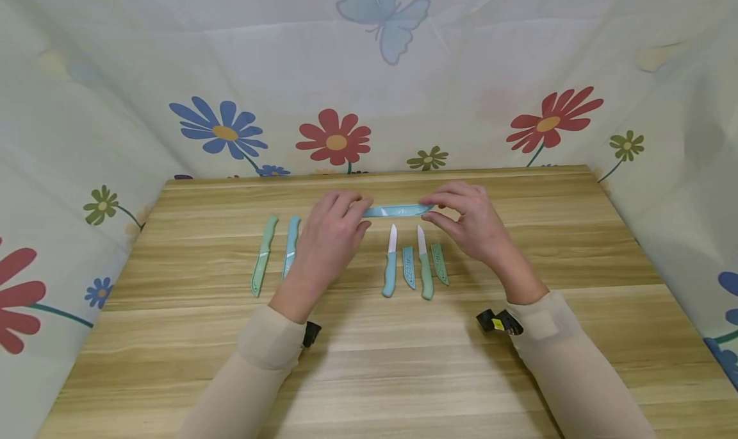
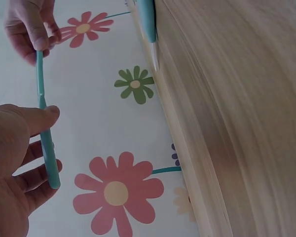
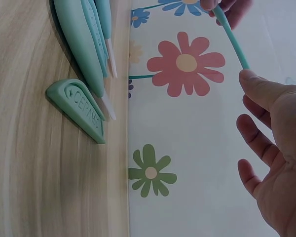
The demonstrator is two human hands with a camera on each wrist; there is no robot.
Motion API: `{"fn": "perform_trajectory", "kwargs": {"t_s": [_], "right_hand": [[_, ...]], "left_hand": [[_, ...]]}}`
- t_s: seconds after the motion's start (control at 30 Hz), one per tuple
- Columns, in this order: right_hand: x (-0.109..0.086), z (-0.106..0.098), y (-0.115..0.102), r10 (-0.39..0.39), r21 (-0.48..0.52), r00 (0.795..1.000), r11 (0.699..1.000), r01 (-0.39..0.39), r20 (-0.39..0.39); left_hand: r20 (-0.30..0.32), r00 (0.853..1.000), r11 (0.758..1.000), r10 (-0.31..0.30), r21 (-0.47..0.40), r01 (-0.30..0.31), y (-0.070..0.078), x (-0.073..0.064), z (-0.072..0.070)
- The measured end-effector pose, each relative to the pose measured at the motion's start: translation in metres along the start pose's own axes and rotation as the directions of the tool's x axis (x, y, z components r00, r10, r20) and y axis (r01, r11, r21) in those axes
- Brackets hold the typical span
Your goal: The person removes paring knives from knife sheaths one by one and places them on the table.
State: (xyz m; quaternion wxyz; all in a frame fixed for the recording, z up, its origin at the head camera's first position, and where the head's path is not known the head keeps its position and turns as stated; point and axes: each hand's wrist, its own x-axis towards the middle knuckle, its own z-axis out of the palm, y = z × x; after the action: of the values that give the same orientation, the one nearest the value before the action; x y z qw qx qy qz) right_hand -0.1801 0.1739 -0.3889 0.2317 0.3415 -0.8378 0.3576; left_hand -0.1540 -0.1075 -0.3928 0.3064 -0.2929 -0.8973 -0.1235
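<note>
Beyond the bare blue knife (image 1: 390,272), the sheathed knife (image 1: 398,211) is pinched near opposite ends by left hand (image 1: 331,231) and right hand (image 1: 469,221), presumably for steadiness.

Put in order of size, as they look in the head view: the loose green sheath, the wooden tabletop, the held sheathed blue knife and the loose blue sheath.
1. Wooden tabletop
2. Held sheathed blue knife, partly hidden
3. Loose blue sheath and loose green sheath: nearly alike, so unranked
</note>
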Motion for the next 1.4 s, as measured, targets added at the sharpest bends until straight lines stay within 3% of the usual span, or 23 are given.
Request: {"fn": "perform_trajectory", "kwargs": {"t_s": [0.73,1.07,1.27,1.4], "right_hand": [[-0.002,0.002,0.001,0.019,-0.016,1.000,1.000,-0.018,0.018],[-0.001,0.004,0.001,0.018,-0.030,0.996,0.999,-0.016,0.084],[0.002,0.003,-0.009,0.018,-0.150,0.987,0.989,0.007,0.162],[0.003,0.005,-0.016,-0.066,-0.264,0.981,0.958,0.113,0.181]], "left_hand": [[-0.020,1.000,1.000,0.012,0.008,-0.012,0.001,0.000,0.004],[0.030,0.999,1.000,-0.013,0.016,0.012,0.003,0.001,0.001],[0.075,0.996,0.999,-0.037,0.034,0.035,0.004,0.002,-0.002],[0.114,0.993,0.998,-0.040,0.054,0.034,0.004,0.001,-0.002]]}}
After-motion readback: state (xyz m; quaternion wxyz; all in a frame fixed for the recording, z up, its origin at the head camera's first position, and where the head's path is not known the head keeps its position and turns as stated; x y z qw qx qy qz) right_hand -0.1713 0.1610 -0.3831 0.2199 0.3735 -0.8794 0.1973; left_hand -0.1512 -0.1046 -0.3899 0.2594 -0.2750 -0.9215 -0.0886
